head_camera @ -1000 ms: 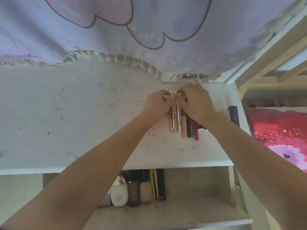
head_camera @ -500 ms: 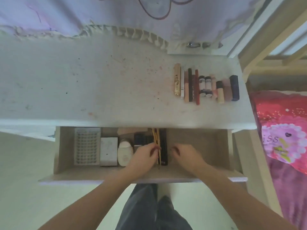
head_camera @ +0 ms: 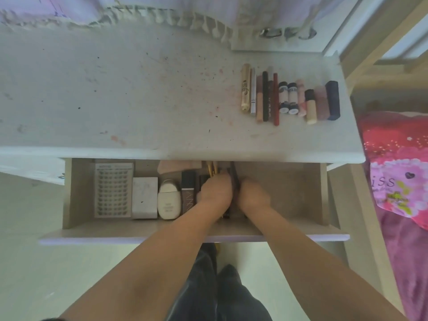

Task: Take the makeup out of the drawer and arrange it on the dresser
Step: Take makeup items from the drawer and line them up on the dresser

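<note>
Blurred left hand (head_camera: 216, 188) and right hand (head_camera: 253, 193) cover drawer (head_camera: 289, 228) pencils (head_camera: 212, 169); grips unclear.

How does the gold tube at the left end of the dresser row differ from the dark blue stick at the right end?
The gold tube is slim, rounded and shiny, with dark print along it; the dark blue stick is thicker, blocky and matte, with no print visible. The tube reaches farther back on the dresser, while the stick lies closer to the front edge. Both lie flat, pointing front to back, in the same row.
</note>
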`<control>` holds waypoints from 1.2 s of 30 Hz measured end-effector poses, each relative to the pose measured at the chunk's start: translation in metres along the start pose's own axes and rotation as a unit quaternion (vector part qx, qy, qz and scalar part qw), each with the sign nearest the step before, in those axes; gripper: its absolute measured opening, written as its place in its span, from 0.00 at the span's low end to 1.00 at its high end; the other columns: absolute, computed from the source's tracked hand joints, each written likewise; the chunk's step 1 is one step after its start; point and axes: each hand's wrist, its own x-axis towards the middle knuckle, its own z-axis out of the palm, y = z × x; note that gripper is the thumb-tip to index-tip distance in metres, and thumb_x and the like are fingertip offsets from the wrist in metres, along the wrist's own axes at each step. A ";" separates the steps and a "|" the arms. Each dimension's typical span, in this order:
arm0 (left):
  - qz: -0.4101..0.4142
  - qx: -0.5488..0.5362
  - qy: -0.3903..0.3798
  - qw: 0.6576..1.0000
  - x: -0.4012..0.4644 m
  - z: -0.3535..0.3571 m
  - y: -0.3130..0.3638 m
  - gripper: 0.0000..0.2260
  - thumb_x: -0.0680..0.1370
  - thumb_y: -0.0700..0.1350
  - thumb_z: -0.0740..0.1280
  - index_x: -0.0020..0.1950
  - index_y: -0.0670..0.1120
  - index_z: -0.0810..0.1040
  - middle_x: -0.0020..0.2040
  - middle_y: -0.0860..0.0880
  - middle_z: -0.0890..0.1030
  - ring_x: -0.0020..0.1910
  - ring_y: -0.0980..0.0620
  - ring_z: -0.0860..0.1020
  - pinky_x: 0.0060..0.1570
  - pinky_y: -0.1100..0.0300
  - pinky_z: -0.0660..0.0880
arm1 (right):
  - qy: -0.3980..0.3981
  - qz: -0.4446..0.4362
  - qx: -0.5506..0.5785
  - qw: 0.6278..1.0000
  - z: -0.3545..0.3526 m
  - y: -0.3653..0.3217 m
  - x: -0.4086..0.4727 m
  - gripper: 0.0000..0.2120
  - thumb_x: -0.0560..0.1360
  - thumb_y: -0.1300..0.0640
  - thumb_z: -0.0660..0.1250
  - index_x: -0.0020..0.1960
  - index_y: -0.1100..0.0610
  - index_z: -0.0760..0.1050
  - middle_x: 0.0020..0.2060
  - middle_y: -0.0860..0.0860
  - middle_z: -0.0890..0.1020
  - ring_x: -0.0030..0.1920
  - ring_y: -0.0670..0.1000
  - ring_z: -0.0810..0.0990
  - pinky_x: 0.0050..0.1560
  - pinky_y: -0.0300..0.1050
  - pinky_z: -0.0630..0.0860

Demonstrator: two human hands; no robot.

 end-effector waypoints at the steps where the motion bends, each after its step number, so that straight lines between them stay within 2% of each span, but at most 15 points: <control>1: 0.005 0.016 -0.007 1.000 0.001 0.001 0.003 0.12 0.80 0.37 0.56 0.62 0.40 0.71 0.56 0.40 0.79 0.53 0.41 0.79 0.40 0.53 0.71 | 0.003 0.003 -0.015 1.000 -0.003 0.004 -0.001 0.11 0.79 0.55 0.58 0.58 0.58 0.72 0.53 0.56 0.80 0.54 0.58 0.80 0.46 0.47 0.74; 3: 0.010 0.040 -0.024 0.999 0.000 0.003 0.008 0.11 0.79 0.36 0.56 0.60 0.40 0.73 0.56 0.41 0.79 0.53 0.42 0.79 0.42 0.53 0.72 | 0.013 0.003 -0.050 0.999 -0.012 0.016 -0.003 0.10 0.79 0.58 0.58 0.58 0.58 0.72 0.53 0.56 0.80 0.54 0.58 0.80 0.47 0.48 0.75; 6: -0.005 -0.009 -0.043 0.999 -0.007 -0.002 0.011 0.10 0.79 0.39 0.59 0.58 0.42 0.75 0.55 0.42 0.79 0.53 0.43 0.79 0.45 0.53 0.74 | 0.020 -0.016 -0.102 0.994 -0.034 0.031 -0.013 0.10 0.77 0.62 0.58 0.57 0.57 0.73 0.51 0.57 0.81 0.53 0.59 0.80 0.45 0.48 0.75; 8: 0.037 -0.077 -0.040 0.996 -0.022 -0.012 0.008 0.06 0.79 0.43 0.61 0.53 0.45 0.75 0.49 0.45 0.79 0.49 0.45 0.79 0.43 0.54 0.75 | 0.000 -0.040 -0.138 0.990 -0.052 0.040 -0.025 0.10 0.77 0.63 0.57 0.55 0.57 0.73 0.49 0.56 0.80 0.51 0.59 0.80 0.42 0.47 0.73; 10: 0.124 -0.155 -0.034 0.980 -0.049 -0.026 -0.002 0.02 0.78 0.46 0.62 0.49 0.49 0.72 0.44 0.50 0.78 0.45 0.49 0.78 0.43 0.54 0.76 | -0.038 -0.090 -0.151 0.984 -0.069 0.049 -0.042 0.06 0.77 0.61 0.58 0.52 0.55 0.71 0.48 0.55 0.79 0.48 0.57 0.79 0.41 0.46 0.72; 13: 0.220 -0.206 0.015 0.953 -0.079 -0.060 -0.021 0.04 0.78 0.48 0.63 0.52 0.50 0.73 0.43 0.56 0.76 0.42 0.53 0.76 0.44 0.60 0.75 | -0.071 -0.186 -0.082 0.976 -0.095 0.051 -0.063 0.01 0.76 0.55 0.61 0.48 0.52 0.70 0.44 0.51 0.77 0.47 0.55 0.78 0.43 0.46 0.74; 17: 0.201 -0.295 0.121 0.926 -0.059 -0.135 -0.025 0.03 0.78 0.48 0.63 0.50 0.51 0.73 0.43 0.56 0.78 0.41 0.59 0.76 0.40 0.67 0.75 | -0.005 -0.194 0.127 0.973 -0.149 0.009 -0.061 0.07 0.76 0.53 0.65 0.41 0.44 0.69 0.39 0.40 0.75 0.38 0.40 0.76 0.33 0.29 0.70; 20: 0.168 -0.266 0.164 0.935 -0.013 -0.181 -0.017 0.02 0.79 0.49 0.61 0.49 0.52 0.71 0.40 0.59 0.74 0.38 0.60 0.73 0.35 0.70 0.68 | 0.053 -0.167 0.205 0.963 -0.176 -0.035 -0.030 0.03 0.77 0.53 0.64 0.48 0.49 0.70 0.40 0.44 0.77 0.39 0.42 0.77 0.36 0.32 0.72; 23: 0.113 -0.243 0.140 0.953 0.041 -0.203 -0.006 0.05 0.80 0.49 0.60 0.47 0.48 0.71 0.38 0.57 0.73 0.37 0.58 0.71 0.34 0.67 0.63 | 0.096 -0.127 0.218 0.963 -0.191 -0.075 0.002 0.10 0.77 0.56 0.63 0.58 0.56 0.69 0.42 0.50 0.77 0.37 0.47 0.78 0.37 0.38 0.75; 25: 0.097 -0.204 0.115 0.967 0.069 -0.207 0.004 0.06 0.79 0.49 0.60 0.45 0.47 0.71 0.36 0.55 0.71 0.36 0.55 0.70 0.34 0.61 0.63 | 0.114 -0.108 0.177 0.972 -0.192 -0.092 0.018 0.13 0.77 0.59 0.63 0.60 0.60 0.68 0.43 0.52 0.78 0.38 0.48 0.78 0.36 0.39 0.76; 27: 0.088 -0.182 0.086 0.976 0.088 -0.208 0.015 0.09 0.78 0.48 0.61 0.40 0.46 0.70 0.34 0.53 0.70 0.34 0.54 0.69 0.33 0.60 0.62 | 0.111 -0.097 0.083 0.986 -0.190 -0.101 0.032 0.16 0.78 0.60 0.62 0.64 0.63 0.66 0.52 0.58 0.80 0.47 0.54 0.81 0.44 0.44 0.79; 29: 0.079 -0.158 0.071 0.982 0.100 -0.206 0.023 0.13 0.77 0.47 0.61 0.34 0.46 0.66 0.31 0.51 0.67 0.31 0.52 0.68 0.30 0.60 0.61 | 0.116 -0.100 -0.003 0.988 -0.186 -0.105 0.040 0.19 0.79 0.61 0.60 0.68 0.65 0.62 0.60 0.61 0.77 0.57 0.57 0.79 0.50 0.45 0.78; 32: 0.066 -0.116 0.069 0.989 0.107 -0.204 0.029 0.13 0.78 0.48 0.60 0.39 0.42 0.74 0.32 0.43 0.71 0.29 0.51 0.68 0.29 0.59 0.63 | 0.138 -0.093 -0.014 0.986 -0.184 -0.106 0.043 0.17 0.79 0.63 0.58 0.67 0.64 0.64 0.55 0.58 0.79 0.53 0.56 0.80 0.47 0.44 0.75; 34: 0.069 -0.103 0.060 0.990 0.105 -0.203 0.032 0.16 0.80 0.49 0.58 0.43 0.39 0.77 0.39 0.40 0.76 0.36 0.46 0.76 0.36 0.55 0.71 | 0.139 -0.096 -0.008 0.986 -0.187 -0.104 0.040 0.16 0.79 0.63 0.58 0.66 0.63 0.65 0.52 0.58 0.80 0.50 0.55 0.81 0.47 0.44 0.77; 36: 0.077 -0.095 0.057 0.991 0.099 -0.200 0.029 0.17 0.81 0.51 0.56 0.38 0.43 0.74 0.34 0.44 0.73 0.40 0.45 0.77 0.36 0.56 0.69 | 0.146 -0.110 0.041 0.982 -0.189 -0.096 0.031 0.13 0.79 0.62 0.59 0.63 0.61 0.68 0.48 0.57 0.80 0.45 0.53 0.80 0.43 0.43 0.77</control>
